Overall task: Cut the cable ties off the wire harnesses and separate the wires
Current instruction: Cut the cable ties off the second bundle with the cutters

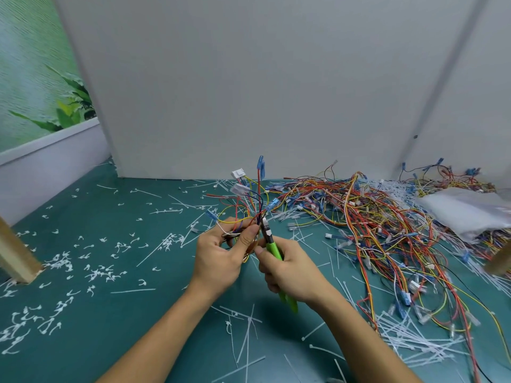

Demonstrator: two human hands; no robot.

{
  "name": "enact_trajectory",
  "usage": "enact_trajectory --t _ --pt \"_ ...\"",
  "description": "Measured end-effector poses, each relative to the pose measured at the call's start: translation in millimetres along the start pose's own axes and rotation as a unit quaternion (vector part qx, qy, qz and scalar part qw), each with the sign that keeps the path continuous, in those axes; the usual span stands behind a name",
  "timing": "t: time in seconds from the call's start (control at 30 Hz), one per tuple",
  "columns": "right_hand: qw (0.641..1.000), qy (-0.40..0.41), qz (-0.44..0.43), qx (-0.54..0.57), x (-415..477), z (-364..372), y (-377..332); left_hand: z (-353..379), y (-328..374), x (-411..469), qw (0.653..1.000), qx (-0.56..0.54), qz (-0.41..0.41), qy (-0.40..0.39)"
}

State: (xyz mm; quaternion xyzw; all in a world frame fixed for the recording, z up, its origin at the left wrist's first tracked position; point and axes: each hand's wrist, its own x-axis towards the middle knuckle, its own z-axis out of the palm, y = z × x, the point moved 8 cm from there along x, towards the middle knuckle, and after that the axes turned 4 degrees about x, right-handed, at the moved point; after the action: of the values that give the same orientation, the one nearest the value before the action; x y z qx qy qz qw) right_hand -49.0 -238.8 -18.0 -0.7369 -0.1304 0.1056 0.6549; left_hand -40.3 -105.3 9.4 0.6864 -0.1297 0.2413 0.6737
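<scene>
Loose wires [370,222] heap to your right, cut ties [63,261] scattered left. Your left hand [221,258] grips a harness [246,205]; your right hand [287,269] clasps green cutters [272,248].

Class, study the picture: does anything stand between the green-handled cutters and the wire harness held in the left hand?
Nothing visible does. The green-handled cutters, held in the right hand, have their head at the wire harness, right beside the thumb of the left hand.

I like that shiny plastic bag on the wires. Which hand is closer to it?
Right. The right hand, gripping green cutters, sits left of the plastic bag. The left hand, holding a wire harness, is even farther left.
</scene>
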Motion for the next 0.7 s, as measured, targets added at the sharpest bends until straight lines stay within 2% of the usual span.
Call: enact_trajectory --t 0.13,0.47,0.7 --pt "0.999 0.007 -0.015 -0.042 0 -3 -5 1 -5 0 0.999 -0.028 -0.032 -0.005" --pt "1.000 -0.014 0.007 0.004 3 0 6 5 -11 0 0.993 -0.076 -0.084 -0.005" --pt "0.994 0.026 -0.054 -0.086 7 -8 0 10 -15 0 0.985 -0.134 -0.104 -0.022"
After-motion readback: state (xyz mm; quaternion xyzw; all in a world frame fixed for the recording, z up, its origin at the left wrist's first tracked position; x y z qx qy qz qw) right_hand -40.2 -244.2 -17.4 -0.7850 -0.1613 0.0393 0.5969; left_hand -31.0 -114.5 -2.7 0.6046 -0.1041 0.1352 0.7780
